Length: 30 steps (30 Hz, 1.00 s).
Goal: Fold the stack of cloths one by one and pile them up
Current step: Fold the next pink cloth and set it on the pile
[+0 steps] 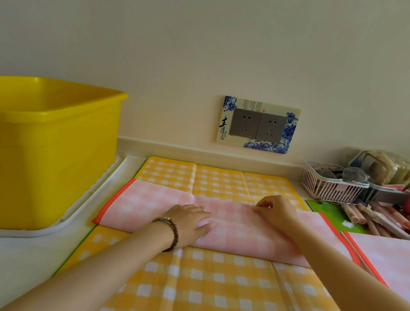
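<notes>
Yellow tub [42, 164] L. Pink basket [330, 190] R: small items, unclear. Pink checked cloth [144, 207], folded strip, on yellow checked cloth [210, 293]; L hand [190, 223] flat on it, R hand [277, 210] pinches far edge.

We find open room above the near yellow checked cloth [198, 292] and the pink cloth [144, 207], both flat on the bench [1, 261]. On the left, a tall yellow tub [43, 155] on its white tray [88, 209] blocks passage. At the far right, a basket [331, 186] and pencils [378, 219] crowd the bench beside a low pink pile [389, 258]. The wall [183, 53] closes the far side.
</notes>
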Each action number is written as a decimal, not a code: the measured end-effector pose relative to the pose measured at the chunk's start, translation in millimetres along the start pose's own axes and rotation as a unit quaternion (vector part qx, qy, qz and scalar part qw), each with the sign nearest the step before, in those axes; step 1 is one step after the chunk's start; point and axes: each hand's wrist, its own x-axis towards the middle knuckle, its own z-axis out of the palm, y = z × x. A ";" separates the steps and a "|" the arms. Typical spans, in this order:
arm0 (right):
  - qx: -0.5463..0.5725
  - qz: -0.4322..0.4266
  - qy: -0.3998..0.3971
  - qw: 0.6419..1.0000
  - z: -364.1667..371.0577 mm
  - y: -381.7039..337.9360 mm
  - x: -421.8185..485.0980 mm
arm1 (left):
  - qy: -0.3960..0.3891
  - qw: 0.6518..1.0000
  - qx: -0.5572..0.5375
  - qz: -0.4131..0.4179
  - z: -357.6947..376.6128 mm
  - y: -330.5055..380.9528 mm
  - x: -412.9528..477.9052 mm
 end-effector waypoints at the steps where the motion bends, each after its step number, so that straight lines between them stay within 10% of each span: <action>1: 0.000 0.002 0.002 1.000 0.9 -1.2 0.3 | -0.004 1.000 0.003 -0.003 0.4 -0.2 0.9; 18: -0.052 -0.134 -0.033 0.989 51.9 -75.0 -58.1 | 0.028 0.999 -0.008 -0.038 18.2 2.4 6.5; 30: -0.131 -0.073 -0.068 0.986 32.4 -21.1 -67.1 | 0.030 0.999 0.023 -0.038 24.0 -2.3 6.3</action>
